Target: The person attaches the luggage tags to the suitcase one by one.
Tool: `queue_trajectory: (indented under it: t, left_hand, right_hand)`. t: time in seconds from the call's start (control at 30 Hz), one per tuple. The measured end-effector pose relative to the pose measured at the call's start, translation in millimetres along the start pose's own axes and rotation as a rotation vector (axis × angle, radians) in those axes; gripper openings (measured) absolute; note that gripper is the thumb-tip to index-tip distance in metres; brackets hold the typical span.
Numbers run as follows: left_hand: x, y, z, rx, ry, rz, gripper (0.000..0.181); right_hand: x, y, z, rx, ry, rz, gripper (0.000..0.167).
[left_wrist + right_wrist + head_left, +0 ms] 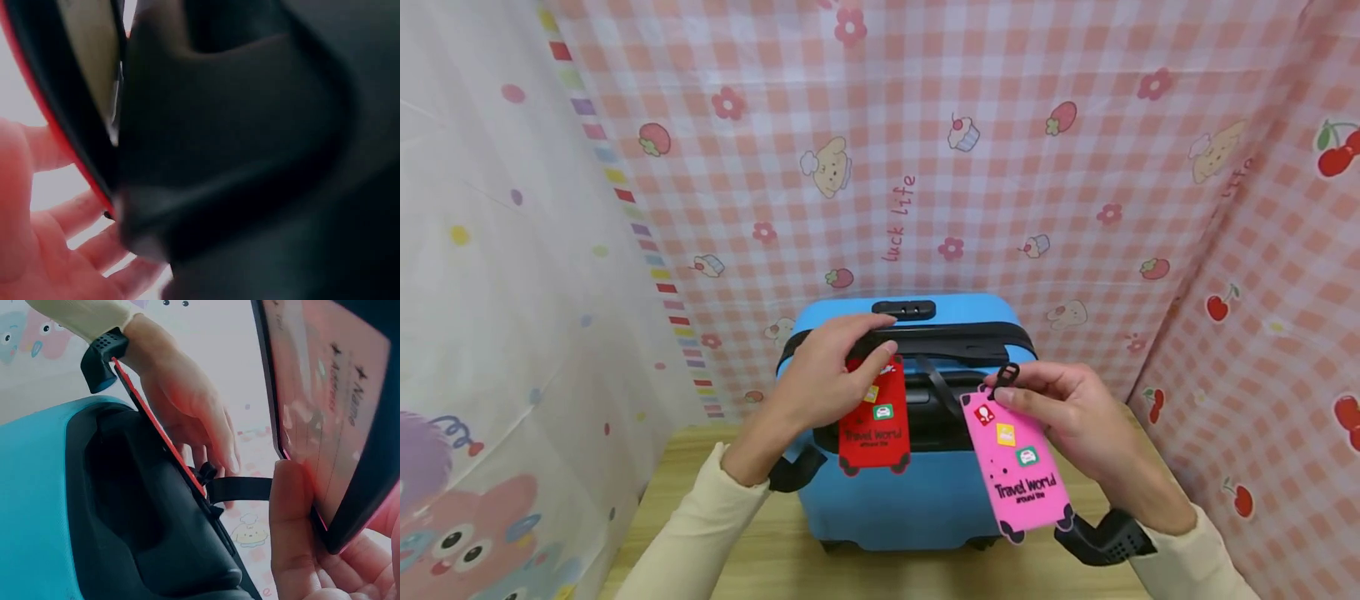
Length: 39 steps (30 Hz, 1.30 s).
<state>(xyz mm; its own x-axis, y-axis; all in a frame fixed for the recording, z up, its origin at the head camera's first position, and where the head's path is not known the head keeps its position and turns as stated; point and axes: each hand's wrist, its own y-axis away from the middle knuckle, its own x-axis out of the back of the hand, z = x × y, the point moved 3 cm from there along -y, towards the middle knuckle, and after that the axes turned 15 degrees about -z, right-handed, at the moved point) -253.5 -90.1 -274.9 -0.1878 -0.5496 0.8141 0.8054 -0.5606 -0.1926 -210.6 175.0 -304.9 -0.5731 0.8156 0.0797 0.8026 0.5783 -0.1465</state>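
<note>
A red luggage tag [874, 425] printed "Travel World" hangs in front of the blue suitcase [910, 500]. My left hand [827, 367] is at its upper end, thumb and forefinger apart; other fingers are partly hidden. In the left wrist view, loosely spread fingers [94, 231] lie beside the tag's red edge [53, 125]. My right hand [1078, 417] pinches a pink luggage tag [1017, 467] by its top, near a small black loop [1007, 377]. Its back, seen in the right wrist view, bears a name-and-address card [331, 406]. A black strap [240, 489] stretches toward my right hand.
The suitcase stands upright on a wood-look surface [760, 542], its black carry handle [955, 343] on top and a combination lock [904, 310] behind. Patterned cloths hang at the back [895, 125], left [490, 292] and right [1247, 375].
</note>
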Motion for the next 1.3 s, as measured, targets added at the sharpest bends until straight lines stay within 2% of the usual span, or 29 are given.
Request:
queue_trajectory:
  t: [0.1, 0.27, 0.4, 0.6, 0.7, 0.83, 1.0, 1.13, 1.3]
  left_hand:
    - [1.2, -4.6, 5.2, -0.024, -0.046, -0.033, 0.043]
    - [1.3, -10.2, 6.5, -0.044, -0.051, -0.078, 0.041]
    - [-1.0, -16.6, 5.0, -0.045, -0.046, -0.118, 0.037]
    - [-2.8, -26.2, 5.1, -0.047, -0.003, -0.171, 0.026]
    - [-2.0, -27.5, 4.4, -0.03, 0.044, -0.2, 0.024]
    - [0.5, -27.7, 2.5, 0.016, 0.103, -0.247, 0.026]
    - [4.1, -30.0, 1.0, 0.06, 0.139, -0.315, 0.028]
    - [6.7, -32.1, 2.0, 0.09, 0.197, -0.366, 0.03]
    - [8.9, -32.3, 2.4, 0.127, 0.278, -0.391, 0.033]
  right_hand:
    - [-1, -1.1, 0, 0.015, -0.051, -0.009, 0.017]
    - [-1, -0.7, 0, 0.031, -0.068, -0.01, 0.019]
    - [0, -3.4, -2, 0.0, -0.016, 0.021, 0.013]
    - [-4, -14.9, -4, -0.054, 0.127, 0.076, 0.028]
    - [-6, -20.4, -5, -0.059, 0.195, 0.094, 0.031]
    - [-10, -27.5, -6, -0.047, 0.232, 0.099, 0.03]
    - [-11, -36.8, -8, -0.049, 0.307, 0.096, 0.025]
    - [-11, -44.6, -10, -0.031, 0.335, 0.054, 0.021]
    - [-10, -55.7, -12, 0.041, 0.36, -0.031, 0.021]
